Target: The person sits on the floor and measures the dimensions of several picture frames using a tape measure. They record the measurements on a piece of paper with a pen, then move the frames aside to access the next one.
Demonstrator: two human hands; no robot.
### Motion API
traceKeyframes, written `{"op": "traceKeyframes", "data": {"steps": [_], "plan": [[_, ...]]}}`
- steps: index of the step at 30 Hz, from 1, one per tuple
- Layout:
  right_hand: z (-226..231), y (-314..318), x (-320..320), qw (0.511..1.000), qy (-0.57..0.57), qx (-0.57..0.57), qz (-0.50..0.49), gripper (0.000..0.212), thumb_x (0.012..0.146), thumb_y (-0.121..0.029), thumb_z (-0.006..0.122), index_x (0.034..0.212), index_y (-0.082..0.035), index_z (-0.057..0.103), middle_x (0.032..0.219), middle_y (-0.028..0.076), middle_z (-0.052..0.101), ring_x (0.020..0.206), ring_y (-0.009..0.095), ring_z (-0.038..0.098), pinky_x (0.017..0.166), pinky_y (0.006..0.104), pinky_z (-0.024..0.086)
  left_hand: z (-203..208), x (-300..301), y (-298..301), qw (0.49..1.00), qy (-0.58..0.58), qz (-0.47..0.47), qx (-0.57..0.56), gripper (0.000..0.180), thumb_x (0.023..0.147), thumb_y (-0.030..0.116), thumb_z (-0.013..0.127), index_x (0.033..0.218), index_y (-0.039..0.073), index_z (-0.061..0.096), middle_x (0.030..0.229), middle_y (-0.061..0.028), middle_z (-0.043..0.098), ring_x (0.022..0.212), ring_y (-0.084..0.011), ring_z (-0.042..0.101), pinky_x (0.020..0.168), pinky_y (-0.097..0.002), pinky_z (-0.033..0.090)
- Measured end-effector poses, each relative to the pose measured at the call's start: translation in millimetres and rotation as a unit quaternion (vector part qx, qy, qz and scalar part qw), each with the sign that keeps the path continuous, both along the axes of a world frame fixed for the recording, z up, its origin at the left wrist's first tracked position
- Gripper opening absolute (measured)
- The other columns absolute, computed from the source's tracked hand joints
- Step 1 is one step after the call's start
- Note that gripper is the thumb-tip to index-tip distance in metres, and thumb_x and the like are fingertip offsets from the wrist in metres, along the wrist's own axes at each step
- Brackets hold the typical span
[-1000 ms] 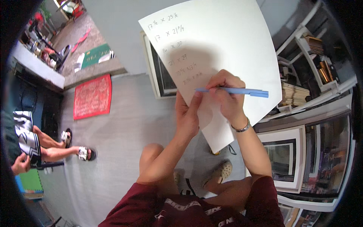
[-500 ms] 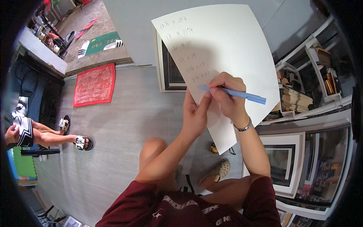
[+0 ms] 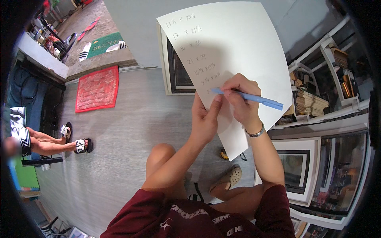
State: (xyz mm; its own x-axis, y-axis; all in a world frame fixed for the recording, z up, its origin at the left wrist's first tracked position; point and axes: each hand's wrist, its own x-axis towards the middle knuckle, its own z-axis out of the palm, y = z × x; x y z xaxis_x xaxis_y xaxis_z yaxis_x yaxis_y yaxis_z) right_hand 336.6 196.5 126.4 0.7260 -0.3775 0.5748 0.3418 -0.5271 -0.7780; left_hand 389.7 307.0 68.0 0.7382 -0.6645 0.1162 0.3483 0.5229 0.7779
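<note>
A large white sheet of paper is held up in front of me, with rows of handwriting down its left side. My left hand grips its lower left edge, thumb on the front and the other fingers behind. In my right hand is a light blue pen, pinched between thumb and fingers. Its tip end points left and rests at the lowest row of writing. A metal-banded watch or bracelet circles my right wrist. The lower corner of the sheet hangs down between my forearms.
A framed piece leans on the wall behind the sheet. Shelves with stacked strips and a white frame stand at right. A yellow tape measure lies on the floor. A red mat and a seated person's legs are at left.
My right hand and the pen have shifted slightly to the right, and a new mark shows in the lowest row. My left hand keeps its hold on the sheet.
</note>
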Motion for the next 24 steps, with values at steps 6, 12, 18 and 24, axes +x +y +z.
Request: {"op": "traceKeyframes", "data": {"steps": [6,12,18,24], "plan": [[-4,-6,0,1.0,-0.015,-0.023,0.01,0.009,0.073,0.006,0.051,0.077,0.005,0.06,0.071,0.007,0.062,0.057,0.009,0.052,0.054,0.022,0.04,0,0,-2,1.0,0.003,0.003,0.006,0.03,0.1,0.013,0.056,0.126,0.003,0.045,0.117,-0.0066,0.06,0.103,-0.0104,0.056,0.087,-0.0265,0.047],[1,-5,2,1.0,-0.012,0.007,-0.009,0.007,0.075,0.006,0.052,0.077,0.003,0.059,0.067,0.006,0.059,0.055,0.008,0.05,0.052,0.0221,0.038,-6,3,0,1.0,0.004,-0.01,0.012,0.035,0.099,0.01,0.056,0.131,0.005,0.041,0.122,-0.0089,0.057,0.109,-0.0137,0.057,0.09,-0.0289,0.049],[-2,-1,9,0.999,-0.04,-0.004,-0.013,0.005,0.077,0.005,0.054,0.075,0.002,0.058,0.062,0.005,0.057,0.052,0.008,0.047,0.049,0.0223,0.035,0,3,0,1.0,-0.003,0.001,0.003,0.034,0.099,0.011,0.055,0.13,0.003,0.043,0.12,-0.0083,0.058,0.107,-0.0121,0.056,0.089,-0.0273,0.048],[-3,-1,8,0.999,-0.032,-0.01,-0.012,0.007,0.076,0.006,0.052,0.075,0.003,0.058,0.065,0.006,0.058,0.054,0.008,0.048,0.051,0.0222,0.037,-2,5,0,1.0,-0.006,0.005,0.007,0.034,0.1,0.011,0.055,0.13,0.002,0.044,0.119,-0.0075,0.06,0.106,-0.0108,0.056,0.088,-0.0262,0.048]]}}
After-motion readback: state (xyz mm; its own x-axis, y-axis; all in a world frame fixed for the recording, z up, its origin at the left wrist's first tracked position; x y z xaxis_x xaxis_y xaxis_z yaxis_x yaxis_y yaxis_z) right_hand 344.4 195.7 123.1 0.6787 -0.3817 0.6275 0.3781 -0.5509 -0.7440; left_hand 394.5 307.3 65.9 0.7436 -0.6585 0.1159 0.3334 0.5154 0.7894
